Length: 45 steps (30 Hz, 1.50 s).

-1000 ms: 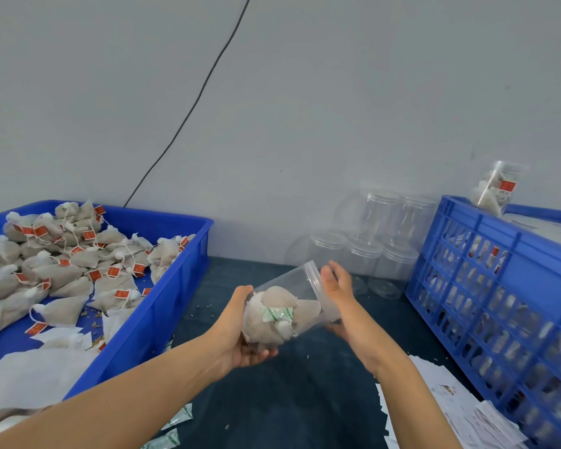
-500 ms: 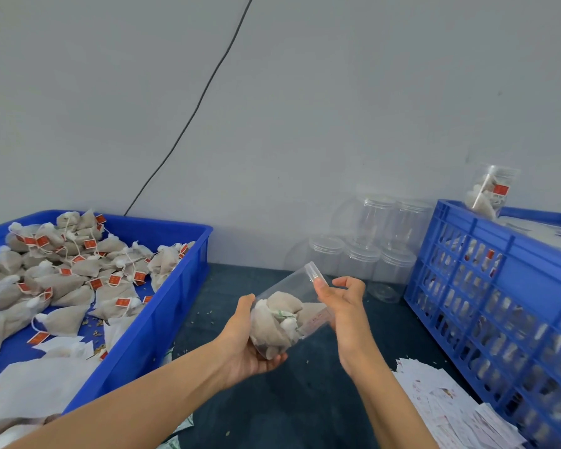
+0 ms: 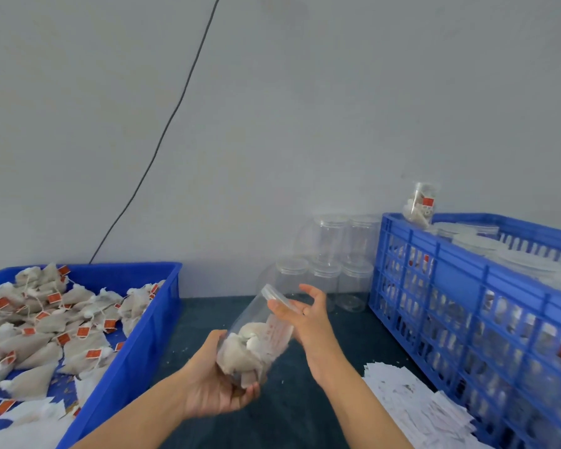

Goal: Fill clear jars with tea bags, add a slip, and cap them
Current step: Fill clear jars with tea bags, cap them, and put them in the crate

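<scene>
A clear jar (image 3: 256, 348) lies tilted in front of me, its open rim (image 3: 274, 294) pointing up and away. Several tea bags fill its lower half, and a white printed slip (image 3: 276, 332) lies against the inner wall. My left hand (image 3: 214, 387) grips the jar's base from below. At the mouth end, my right hand (image 3: 306, 315) is held with relaxed fingers spread, its thumb touching the jar just under the rim. No cap is on this jar.
A blue tray (image 3: 127, 361) of loose tea bags (image 3: 46, 322) stands at the left. Capped empty jars (image 3: 324, 270) are stacked against the wall. A blue crate (image 3: 460, 280) at the right bears a filled jar (image 3: 421, 202). Paper slips (image 3: 412, 406) lie at bottom right.
The jar has tipped more upright, mouth rising. My right hand has let go of the rim and opened beside it. The slip now shows inside the jar.
</scene>
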Available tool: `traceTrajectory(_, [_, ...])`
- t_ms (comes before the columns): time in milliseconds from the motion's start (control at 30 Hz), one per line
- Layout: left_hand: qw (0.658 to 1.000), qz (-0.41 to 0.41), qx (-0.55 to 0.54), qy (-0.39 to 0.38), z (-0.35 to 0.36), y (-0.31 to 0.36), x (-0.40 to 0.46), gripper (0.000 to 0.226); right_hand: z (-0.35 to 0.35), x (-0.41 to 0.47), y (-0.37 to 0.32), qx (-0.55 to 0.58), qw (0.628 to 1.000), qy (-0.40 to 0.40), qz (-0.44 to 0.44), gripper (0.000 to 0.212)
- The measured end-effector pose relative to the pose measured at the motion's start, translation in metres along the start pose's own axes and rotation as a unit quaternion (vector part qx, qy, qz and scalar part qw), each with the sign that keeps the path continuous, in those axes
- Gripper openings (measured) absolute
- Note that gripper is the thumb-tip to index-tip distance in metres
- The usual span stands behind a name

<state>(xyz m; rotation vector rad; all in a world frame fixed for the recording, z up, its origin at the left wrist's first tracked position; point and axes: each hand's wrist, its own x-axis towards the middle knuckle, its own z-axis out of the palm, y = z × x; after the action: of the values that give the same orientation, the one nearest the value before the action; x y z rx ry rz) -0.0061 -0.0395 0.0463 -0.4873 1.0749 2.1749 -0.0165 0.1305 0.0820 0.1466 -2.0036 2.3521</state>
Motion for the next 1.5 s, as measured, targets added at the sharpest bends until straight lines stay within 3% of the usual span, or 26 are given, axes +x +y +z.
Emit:
traceTrajectory(200, [0.997,0.063,-0.023,0.038,0.009,-0.011,0.000,0.067,-0.006,-0.005,-0.005,0.041,0.997,-0.011,0.060,0.073])
traceTrajectory(367, [0.976,0.211,-0.040,0.024,0.026,-0.027,0.003,0.059,-0.009,-0.006,-0.035,0.004,0.999,-0.037,0.020,0.070])
traceTrajectory(467, [0.966,0.259,-0.016,0.009,0.033,-0.028,0.000,0.058,-0.012,-0.013,-0.053,-0.024,0.998,-0.061,-0.004,0.073])
traceTrajectory(533, [0.963,0.271,-0.004,-0.004,0.042,-0.027,-0.002,0.056,-0.016,-0.018,-0.059,-0.020,0.997,-0.066,-0.022,0.080])
traceTrajectory(800, [0.961,0.268,-0.032,-0.053,0.107,-0.021,-0.009,0.047,-0.028,-0.027,-0.092,0.063,0.997,0.036,0.000,0.085])
traceTrajectory(1000, [0.949,0.298,-0.019,-0.105,0.154,-0.030,-0.001,0.049,-0.048,-0.024,-0.119,0.064,0.994,0.087,-0.007,0.084])
traceTrajectory(1267, [0.938,0.276,0.000,-0.210,0.197,-0.039,0.004,0.054,-0.091,-0.026,-0.151,0.033,0.987,0.143,-0.061,0.077])
traceTrajectory(1333, [0.939,0.278,0.035,-0.201,0.207,-0.039,0.005,0.052,-0.102,-0.029,-0.160,0.039,0.988,0.132,-0.076,0.072])
traceTrajectory(1400, [0.933,0.322,0.085,-0.140,0.223,-0.039,0.006,0.040,-0.114,-0.030,-0.170,0.041,0.985,0.138,-0.094,0.073])
traceTrajectory(1467, [0.909,0.392,0.131,-0.050,0.240,-0.038,0.007,0.024,-0.128,-0.030,-0.179,0.036,0.981,0.154,-0.110,0.075])
traceTrajectory(1500, [0.885,0.434,0.167,-0.021,0.248,-0.037,0.007,0.030,-0.135,-0.032,-0.183,0.030,0.980,0.162,-0.115,0.075])
